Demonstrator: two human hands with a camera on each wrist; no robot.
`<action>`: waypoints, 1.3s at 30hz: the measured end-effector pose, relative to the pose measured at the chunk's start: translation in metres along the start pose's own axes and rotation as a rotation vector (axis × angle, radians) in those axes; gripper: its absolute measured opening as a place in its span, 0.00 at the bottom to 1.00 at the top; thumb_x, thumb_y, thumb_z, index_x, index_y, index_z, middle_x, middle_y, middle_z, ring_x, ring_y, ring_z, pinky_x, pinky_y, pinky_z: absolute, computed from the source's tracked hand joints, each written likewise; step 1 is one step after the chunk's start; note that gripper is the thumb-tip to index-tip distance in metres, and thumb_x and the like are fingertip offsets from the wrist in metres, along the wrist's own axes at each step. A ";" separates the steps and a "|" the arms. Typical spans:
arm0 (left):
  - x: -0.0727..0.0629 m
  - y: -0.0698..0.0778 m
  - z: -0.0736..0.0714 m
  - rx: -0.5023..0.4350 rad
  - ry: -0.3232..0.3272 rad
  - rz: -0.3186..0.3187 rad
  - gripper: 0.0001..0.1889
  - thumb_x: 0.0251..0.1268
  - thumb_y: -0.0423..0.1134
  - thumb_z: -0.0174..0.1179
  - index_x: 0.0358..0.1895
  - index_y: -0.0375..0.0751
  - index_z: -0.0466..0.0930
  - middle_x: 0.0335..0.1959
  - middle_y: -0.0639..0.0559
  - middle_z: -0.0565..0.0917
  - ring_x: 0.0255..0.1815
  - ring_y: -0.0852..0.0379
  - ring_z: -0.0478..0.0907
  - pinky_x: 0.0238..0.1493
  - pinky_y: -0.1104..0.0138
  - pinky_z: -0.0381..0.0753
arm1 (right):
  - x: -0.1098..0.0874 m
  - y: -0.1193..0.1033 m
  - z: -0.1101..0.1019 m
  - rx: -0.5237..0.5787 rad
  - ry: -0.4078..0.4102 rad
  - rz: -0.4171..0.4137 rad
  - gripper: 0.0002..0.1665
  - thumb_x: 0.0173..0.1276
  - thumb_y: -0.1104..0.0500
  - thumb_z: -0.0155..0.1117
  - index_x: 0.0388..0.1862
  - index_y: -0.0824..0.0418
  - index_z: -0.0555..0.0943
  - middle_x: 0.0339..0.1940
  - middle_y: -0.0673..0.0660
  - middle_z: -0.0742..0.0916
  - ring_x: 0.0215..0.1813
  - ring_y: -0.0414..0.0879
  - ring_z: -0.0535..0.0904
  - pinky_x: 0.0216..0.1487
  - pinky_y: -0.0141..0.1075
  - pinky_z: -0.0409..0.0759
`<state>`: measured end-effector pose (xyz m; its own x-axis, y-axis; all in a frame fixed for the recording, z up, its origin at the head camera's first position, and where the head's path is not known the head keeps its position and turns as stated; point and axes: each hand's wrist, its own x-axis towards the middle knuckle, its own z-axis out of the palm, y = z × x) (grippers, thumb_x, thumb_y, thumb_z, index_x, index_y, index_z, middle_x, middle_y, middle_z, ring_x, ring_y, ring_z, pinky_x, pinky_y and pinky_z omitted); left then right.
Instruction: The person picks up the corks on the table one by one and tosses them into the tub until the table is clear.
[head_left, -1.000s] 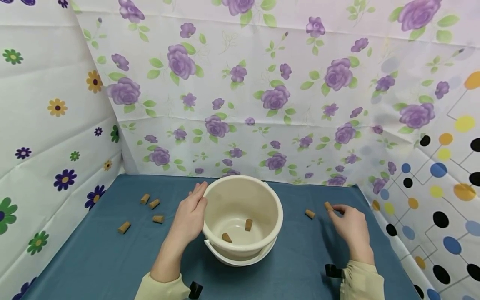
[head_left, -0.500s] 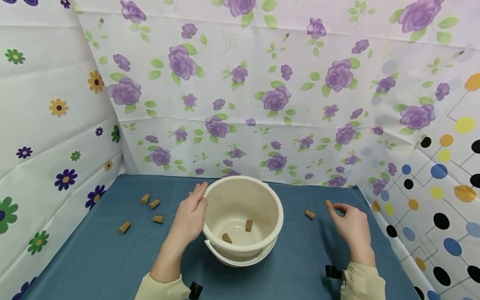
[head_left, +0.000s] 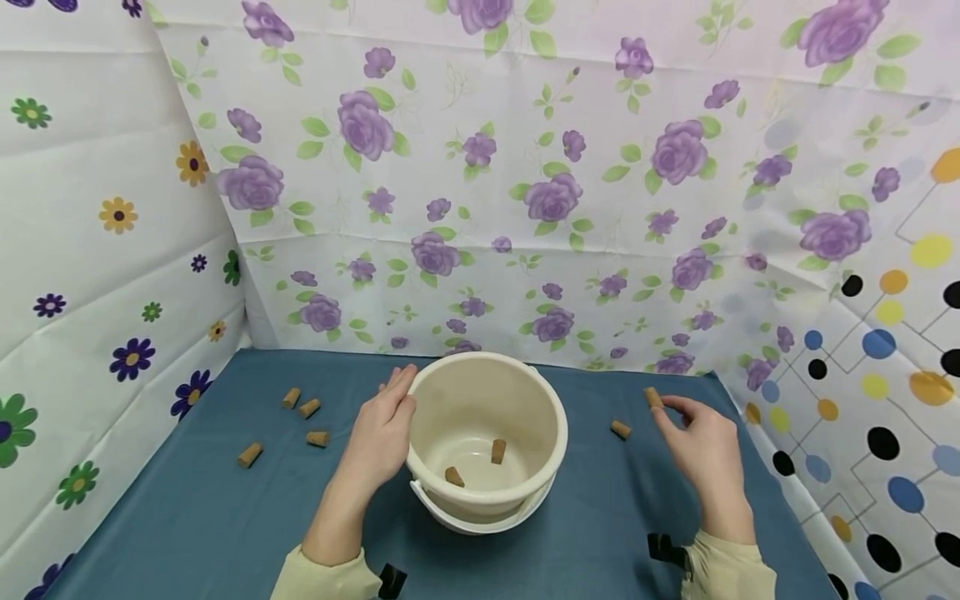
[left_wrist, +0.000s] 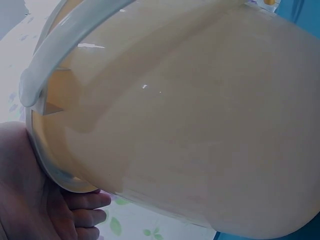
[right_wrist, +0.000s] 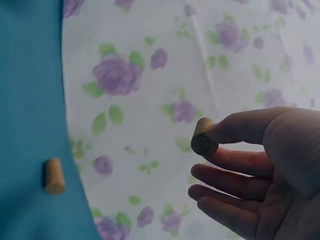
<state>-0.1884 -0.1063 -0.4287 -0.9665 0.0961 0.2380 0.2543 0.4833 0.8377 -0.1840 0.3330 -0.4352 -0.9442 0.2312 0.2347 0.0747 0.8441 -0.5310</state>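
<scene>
- Grainy cork (head_left: 652,397) shifted slightly upward, pinched by right fingers (right_wrist: 240,161), long axis slanting slightly left beyond their tips.
- Left fingers (head_left: 392,392) lay straight against the smooth round bucket (left_wrist: 175,125).

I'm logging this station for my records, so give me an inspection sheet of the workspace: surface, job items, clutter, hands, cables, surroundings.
Surface: blue cloth.
Job items: cream bucket, upright, handle lowered on the near side; two corks inside it, four corks on the cloth to its left, one cork to its right.
Clutter: nothing seen.
Hands: left hand rests against the bucket's left side; right hand pinches another cork between thumb and finger.
Cables: nothing seen.
Surroundings: purple-rose sheet behind, daisy-print sheet at left, dotted sheet at right.
</scene>
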 end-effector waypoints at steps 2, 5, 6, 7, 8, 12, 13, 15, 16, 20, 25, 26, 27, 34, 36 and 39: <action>0.000 0.000 0.000 0.000 -0.002 -0.004 0.27 0.90 0.39 0.41 0.85 0.37 0.60 0.85 0.41 0.60 0.88 0.45 0.48 0.87 0.45 0.42 | -0.004 -0.008 -0.004 0.022 0.006 -0.007 0.29 0.82 0.41 0.61 0.69 0.59 0.85 0.67 0.71 0.83 0.64 0.68 0.80 0.56 0.64 0.82; 0.000 0.000 0.000 -0.001 -0.003 -0.002 0.27 0.90 0.39 0.40 0.85 0.37 0.60 0.85 0.41 0.60 0.88 0.45 0.48 0.87 0.45 0.42 | -0.010 -0.019 -0.009 0.043 0.034 -0.028 0.29 0.82 0.41 0.62 0.69 0.59 0.85 0.68 0.70 0.83 0.66 0.68 0.80 0.61 0.65 0.81; 0.000 -0.001 -0.001 -0.002 -0.003 -0.001 0.27 0.90 0.39 0.40 0.85 0.37 0.60 0.85 0.41 0.60 0.88 0.45 0.47 0.87 0.45 0.42 | -0.012 -0.022 -0.011 0.047 0.048 -0.041 0.29 0.82 0.42 0.63 0.68 0.59 0.86 0.67 0.70 0.84 0.65 0.67 0.81 0.60 0.65 0.82; 0.000 -0.001 -0.001 -0.003 -0.004 0.000 0.27 0.90 0.39 0.40 0.85 0.37 0.60 0.85 0.41 0.60 0.88 0.45 0.47 0.87 0.45 0.42 | -0.014 -0.025 -0.012 0.050 0.063 -0.055 0.28 0.82 0.42 0.63 0.67 0.59 0.86 0.67 0.70 0.84 0.64 0.67 0.81 0.60 0.65 0.82; 0.000 -0.001 -0.001 -0.003 -0.003 0.001 0.27 0.90 0.39 0.41 0.85 0.37 0.60 0.85 0.41 0.60 0.88 0.45 0.48 0.87 0.46 0.42 | -0.016 -0.027 -0.013 0.053 0.079 -0.069 0.27 0.81 0.43 0.64 0.66 0.60 0.87 0.66 0.70 0.85 0.64 0.67 0.82 0.60 0.65 0.82; 0.000 -0.002 -0.001 -0.006 -0.002 -0.002 0.27 0.90 0.39 0.41 0.85 0.37 0.60 0.85 0.41 0.61 0.88 0.45 0.48 0.87 0.46 0.42 | -0.021 -0.036 -0.015 0.066 0.129 -0.118 0.24 0.81 0.46 0.66 0.63 0.61 0.88 0.64 0.69 0.86 0.61 0.66 0.84 0.58 0.64 0.83; 0.000 -0.002 -0.001 -0.007 -0.001 -0.003 0.27 0.90 0.39 0.41 0.85 0.37 0.60 0.84 0.41 0.61 0.88 0.46 0.48 0.87 0.46 0.42 | -0.022 -0.039 -0.016 0.071 0.138 -0.128 0.23 0.80 0.46 0.67 0.63 0.60 0.88 0.63 0.69 0.87 0.61 0.66 0.84 0.58 0.64 0.83; -0.001 -0.003 -0.001 -0.008 0.001 -0.001 0.27 0.90 0.39 0.41 0.84 0.37 0.60 0.84 0.41 0.61 0.88 0.46 0.48 0.87 0.47 0.42 | -0.024 -0.044 -0.016 0.086 0.154 -0.149 0.22 0.80 0.47 0.68 0.62 0.60 0.89 0.62 0.68 0.87 0.60 0.65 0.85 0.58 0.63 0.84; 0.000 -0.003 -0.001 -0.006 0.002 0.001 0.27 0.90 0.39 0.41 0.84 0.36 0.60 0.84 0.41 0.61 0.88 0.46 0.48 0.87 0.46 0.42 | -0.025 -0.047 -0.017 0.096 0.162 -0.157 0.22 0.80 0.48 0.68 0.62 0.60 0.89 0.62 0.68 0.88 0.60 0.65 0.85 0.58 0.63 0.84; 0.000 -0.003 -0.001 -0.004 0.004 0.009 0.27 0.90 0.39 0.41 0.84 0.36 0.60 0.84 0.41 0.62 0.88 0.45 0.48 0.87 0.46 0.43 | -0.029 -0.061 -0.017 0.136 0.189 -0.192 0.20 0.78 0.49 0.70 0.60 0.59 0.90 0.61 0.66 0.89 0.59 0.63 0.86 0.58 0.61 0.85; 0.001 -0.002 -0.001 -0.005 0.001 0.005 0.27 0.90 0.39 0.41 0.84 0.36 0.60 0.84 0.41 0.60 0.88 0.45 0.48 0.87 0.46 0.42 | -0.033 -0.076 -0.014 0.167 0.213 -0.227 0.17 0.77 0.52 0.73 0.58 0.59 0.91 0.59 0.62 0.90 0.59 0.61 0.87 0.58 0.56 0.87; 0.001 -0.002 -0.001 -0.006 0.001 0.005 0.27 0.90 0.39 0.41 0.84 0.36 0.60 0.85 0.41 0.60 0.88 0.45 0.48 0.87 0.46 0.42 | -0.033 -0.079 -0.013 0.170 0.219 -0.233 0.17 0.76 0.52 0.73 0.58 0.59 0.91 0.58 0.62 0.90 0.59 0.60 0.87 0.58 0.55 0.86; 0.001 -0.002 -0.001 -0.007 0.000 0.005 0.27 0.90 0.39 0.41 0.84 0.36 0.60 0.85 0.41 0.60 0.88 0.46 0.48 0.87 0.46 0.42 | -0.034 -0.081 -0.013 0.175 0.225 -0.237 0.17 0.76 0.53 0.73 0.58 0.58 0.91 0.58 0.61 0.90 0.59 0.59 0.87 0.59 0.52 0.86; 0.001 -0.001 -0.001 -0.008 0.004 0.005 0.27 0.90 0.39 0.41 0.84 0.36 0.60 0.84 0.41 0.61 0.88 0.46 0.48 0.87 0.46 0.42 | -0.037 -0.097 -0.008 0.268 0.235 -0.274 0.16 0.75 0.55 0.74 0.57 0.59 0.91 0.58 0.59 0.91 0.61 0.57 0.87 0.57 0.11 0.69; 0.000 -0.001 -0.001 -0.008 0.002 0.003 0.27 0.90 0.39 0.41 0.84 0.36 0.60 0.84 0.41 0.61 0.88 0.46 0.48 0.87 0.46 0.42 | -0.037 -0.102 -0.007 0.292 0.236 -0.289 0.16 0.75 0.56 0.75 0.57 0.59 0.91 0.57 0.59 0.91 0.61 0.56 0.87 0.58 0.11 0.69; -0.001 0.000 -0.001 -0.011 -0.001 0.002 0.27 0.90 0.38 0.41 0.84 0.36 0.60 0.84 0.41 0.61 0.88 0.46 0.48 0.87 0.46 0.42 | -0.038 -0.111 -0.005 0.317 0.241 -0.305 0.15 0.74 0.56 0.76 0.57 0.59 0.92 0.56 0.57 0.91 0.60 0.55 0.87 0.58 0.12 0.71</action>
<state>-0.1878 -0.1070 -0.4287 -0.9659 0.0983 0.2394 0.2571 0.4731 0.8427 -0.1544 0.2332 -0.3815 -0.8043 0.1338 0.5790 -0.3294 0.7105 -0.6218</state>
